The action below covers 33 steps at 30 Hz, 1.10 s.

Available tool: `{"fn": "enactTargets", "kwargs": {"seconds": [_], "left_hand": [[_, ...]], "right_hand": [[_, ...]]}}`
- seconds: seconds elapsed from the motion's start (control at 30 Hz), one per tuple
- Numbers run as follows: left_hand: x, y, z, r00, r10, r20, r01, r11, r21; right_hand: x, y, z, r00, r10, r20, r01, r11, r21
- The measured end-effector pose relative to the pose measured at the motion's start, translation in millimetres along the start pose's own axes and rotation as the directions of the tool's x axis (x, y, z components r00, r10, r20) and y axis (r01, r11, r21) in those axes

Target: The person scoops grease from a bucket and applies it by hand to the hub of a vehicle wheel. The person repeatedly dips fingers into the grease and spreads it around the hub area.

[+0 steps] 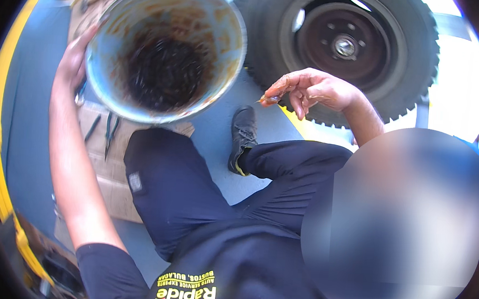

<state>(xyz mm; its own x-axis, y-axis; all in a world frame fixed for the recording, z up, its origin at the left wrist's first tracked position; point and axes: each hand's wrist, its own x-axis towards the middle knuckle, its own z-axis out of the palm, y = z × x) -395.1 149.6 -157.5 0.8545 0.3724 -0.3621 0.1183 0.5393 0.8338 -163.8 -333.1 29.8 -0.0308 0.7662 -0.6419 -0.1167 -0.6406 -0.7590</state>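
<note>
- Left grip (73, 62), 10 o'clock, clasps the side of the bucket (224, 44); right grip (311, 93), 1 o'clock, is smeared, fingers half-bent, whether pinching anything I cannot tell.
- Wheel (342, 46): 1 o'clock, beyond the right grip.
- At 11 o'clock, the bucket; this one-handed hold might let it tip, spilling dark sludge (164, 73).
- Pliers (110, 133): 9 o'clock, where drips might land.

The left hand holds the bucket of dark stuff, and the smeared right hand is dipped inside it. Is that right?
Not quite: the head view shows the smeared right hand outside the bucket and apart from it. The left hand does hold the bucket of dark stuff.
</note>
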Motion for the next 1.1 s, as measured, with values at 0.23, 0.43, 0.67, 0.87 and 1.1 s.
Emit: {"fn": "enactTargets", "kwargs": {"seconds": [0.23, 0.43, 0.67, 0.87, 1.1], "left_hand": [[7.9, -1.5, -4.4, 1.0, -0.025, 0.004, 0.025, 0.999, 0.027], [5.2, 1.4, -6.0, 1.0, -0.028, -0.009, 0.028, 0.999, 0.016], [-2.1, 2.8, 8.8, 0.999, -0.039, 0.004, 0.039, 0.999, -0.021], [-0.7, -0.7, 15.8, 0.999, -0.031, 0.013, 0.031, 0.999, -0.023], [-2.2, 0.2, 11.9, 1.0, -0.022, 0.006, 0.022, 1.0, -0.021]], "right_hand": [[-86.4, 100.8, -87.4, 0.524, -0.106, -0.845, -0.453, 0.805, -0.382], [-94.4, 107.5, -128.3, 0.5, -0.409, -0.763, -0.811, 0.087, -0.578], [-78.0, 95.9, -176.8, 0.549, -0.237, -0.801, -0.818, 0.043, -0.573], [-60.7, 92.5, -192.8, 0.508, -0.101, -0.855, -0.86, -0.119, -0.497], [-45.7, 68.9, -196.0, 0.457, 0.086, -0.885, -0.872, -0.156, -0.465]]}}
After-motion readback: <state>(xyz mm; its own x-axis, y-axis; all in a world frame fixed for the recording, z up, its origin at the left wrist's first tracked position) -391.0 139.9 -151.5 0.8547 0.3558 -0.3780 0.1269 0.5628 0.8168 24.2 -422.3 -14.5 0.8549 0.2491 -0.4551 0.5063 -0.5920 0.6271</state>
